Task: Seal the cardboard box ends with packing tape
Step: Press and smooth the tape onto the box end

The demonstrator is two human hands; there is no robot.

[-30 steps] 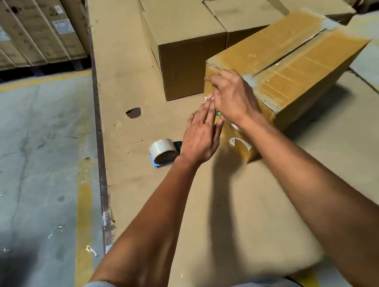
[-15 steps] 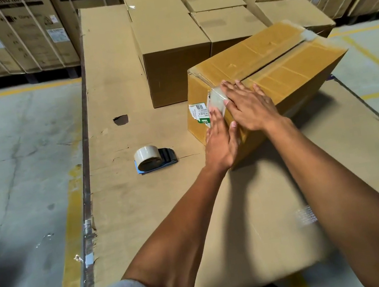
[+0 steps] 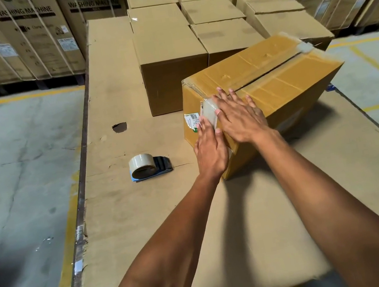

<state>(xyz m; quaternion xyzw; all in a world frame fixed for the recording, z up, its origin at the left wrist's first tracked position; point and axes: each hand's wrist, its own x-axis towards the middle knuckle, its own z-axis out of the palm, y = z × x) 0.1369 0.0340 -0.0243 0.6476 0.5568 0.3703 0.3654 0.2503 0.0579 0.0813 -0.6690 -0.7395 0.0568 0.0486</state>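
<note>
A tape-covered cardboard box lies at an angle on the cardboard-covered table. A strip of clear packing tape folds over its near top edge, beside a green and white label. My left hand lies flat against the near end face, fingers up along the tape. My right hand presses flat on the top near corner, fingers spread. Neither hand grips anything. The tape dispenser with its roll lies on the table to the left, apart from both hands.
Several plain closed cartons stand in rows behind the box. Large washing machine cartons line the back wall. The table's left edge drops to a concrete floor with yellow lines. A small hole marks the table cover.
Both hands shifted from the box's left corner to the tape at the near top edge and now lie flat on it. The view has moved closer.
</note>
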